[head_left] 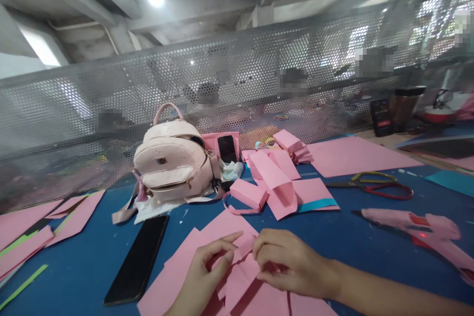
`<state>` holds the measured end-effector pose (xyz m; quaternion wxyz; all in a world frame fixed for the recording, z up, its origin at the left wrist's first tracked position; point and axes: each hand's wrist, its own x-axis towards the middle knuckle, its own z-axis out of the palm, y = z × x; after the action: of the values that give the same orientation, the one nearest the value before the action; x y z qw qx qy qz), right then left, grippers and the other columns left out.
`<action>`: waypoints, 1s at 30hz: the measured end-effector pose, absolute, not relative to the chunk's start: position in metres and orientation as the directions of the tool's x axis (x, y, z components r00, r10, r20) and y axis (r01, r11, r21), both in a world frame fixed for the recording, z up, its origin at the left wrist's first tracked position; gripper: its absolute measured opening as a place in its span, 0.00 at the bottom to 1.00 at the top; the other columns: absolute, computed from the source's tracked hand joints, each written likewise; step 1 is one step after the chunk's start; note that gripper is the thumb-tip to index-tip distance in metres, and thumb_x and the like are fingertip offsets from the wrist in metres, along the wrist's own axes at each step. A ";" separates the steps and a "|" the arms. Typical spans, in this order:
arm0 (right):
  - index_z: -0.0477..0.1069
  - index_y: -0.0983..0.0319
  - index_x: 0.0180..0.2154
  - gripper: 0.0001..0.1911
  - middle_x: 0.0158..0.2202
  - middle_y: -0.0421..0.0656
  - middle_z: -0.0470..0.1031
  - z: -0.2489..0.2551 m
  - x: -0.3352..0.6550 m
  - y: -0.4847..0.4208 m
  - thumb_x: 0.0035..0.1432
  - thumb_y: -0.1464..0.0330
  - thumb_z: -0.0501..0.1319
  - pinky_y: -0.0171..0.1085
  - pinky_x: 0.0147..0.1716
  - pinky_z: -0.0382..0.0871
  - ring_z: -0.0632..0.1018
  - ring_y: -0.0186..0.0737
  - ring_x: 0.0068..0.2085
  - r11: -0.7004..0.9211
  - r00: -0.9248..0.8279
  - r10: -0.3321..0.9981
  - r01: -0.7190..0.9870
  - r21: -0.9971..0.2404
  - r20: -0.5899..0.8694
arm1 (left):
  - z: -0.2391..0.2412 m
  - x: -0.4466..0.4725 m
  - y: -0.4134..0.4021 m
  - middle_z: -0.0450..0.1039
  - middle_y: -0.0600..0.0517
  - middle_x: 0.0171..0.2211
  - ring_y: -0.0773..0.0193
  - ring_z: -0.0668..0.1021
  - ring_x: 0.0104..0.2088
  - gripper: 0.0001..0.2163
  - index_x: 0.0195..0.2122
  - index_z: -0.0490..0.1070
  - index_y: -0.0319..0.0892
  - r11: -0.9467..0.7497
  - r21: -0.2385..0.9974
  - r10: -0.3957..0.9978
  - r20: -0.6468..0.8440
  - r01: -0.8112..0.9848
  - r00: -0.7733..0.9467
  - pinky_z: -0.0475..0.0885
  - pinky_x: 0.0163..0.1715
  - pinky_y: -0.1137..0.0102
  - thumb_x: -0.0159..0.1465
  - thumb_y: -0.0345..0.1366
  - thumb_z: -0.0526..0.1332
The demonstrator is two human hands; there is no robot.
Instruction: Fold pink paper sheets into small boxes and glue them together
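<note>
At the near edge of the blue table (333, 237), my left hand (207, 269) pinches a pink paper piece (240, 266) between thumb and fingers. My right hand (287, 259) is closed on the same folded pink paper from the right side. Both hands rest over a spread of pink paper sheets (177, 271). A black phone (138, 259) lies face down just left of my left hand.
A pale pink backpack (174, 165) stands behind, with a second phone (227, 148) leaning beside it. Folded pink paper boxes (274, 177) pile mid-table. Scissors (374, 185) and a pink glue gun (418, 229) lie to the right. A perforated metal screen (237, 84) backs the table.
</note>
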<state>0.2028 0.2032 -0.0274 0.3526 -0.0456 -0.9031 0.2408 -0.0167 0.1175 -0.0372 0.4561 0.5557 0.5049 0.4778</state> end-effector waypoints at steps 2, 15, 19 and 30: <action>0.70 0.61 0.32 0.07 0.37 0.44 0.75 -0.027 0.204 0.203 0.65 0.68 0.61 0.33 0.38 0.68 0.75 0.36 0.38 0.883 -0.749 0.243 -0.092 -0.460 0.617 | -0.040 -0.017 0.118 0.72 0.39 0.58 0.44 0.71 0.61 0.14 0.39 0.80 0.42 -0.063 0.991 0.998 0.060 0.122 0.030 0.63 0.61 0.52 0.66 0.47 0.61; 0.69 0.62 0.32 0.06 0.37 0.44 0.74 -0.023 0.203 0.203 0.62 0.72 0.62 0.32 0.38 0.67 0.74 0.35 0.38 0.880 -0.745 0.225 -0.122 -0.459 0.628 | -0.036 -0.013 0.116 0.72 0.41 0.58 0.46 0.72 0.59 0.15 0.33 0.76 0.42 -0.057 0.981 0.998 0.053 0.185 0.024 0.63 0.61 0.58 0.68 0.48 0.58; 0.69 0.61 0.32 0.05 0.37 0.43 0.74 -0.026 0.203 0.203 0.61 0.73 0.63 0.31 0.39 0.67 0.74 0.35 0.39 0.871 -0.748 0.252 -0.101 -0.481 0.614 | -0.034 -0.010 0.116 0.76 0.40 0.54 0.46 0.73 0.57 0.15 0.30 0.71 0.42 -0.087 0.988 0.996 0.088 0.128 -0.002 0.66 0.56 0.60 0.66 0.48 0.60; 0.67 0.61 0.31 0.07 0.36 0.43 0.71 -0.026 0.202 0.206 0.62 0.69 0.62 0.33 0.38 0.66 0.72 0.36 0.38 0.825 -0.753 0.341 -0.048 -0.564 0.563 | -0.034 -0.009 0.116 0.75 0.47 0.34 0.45 0.73 0.58 0.15 0.28 0.68 0.43 -0.109 0.994 0.994 0.109 -0.015 -0.006 0.65 0.55 0.61 0.66 0.48 0.62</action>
<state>0.2023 0.2059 -0.0256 0.3417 -0.0822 -0.8919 0.2846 -0.0090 0.1158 -0.0336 0.4743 0.5215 0.4695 0.5316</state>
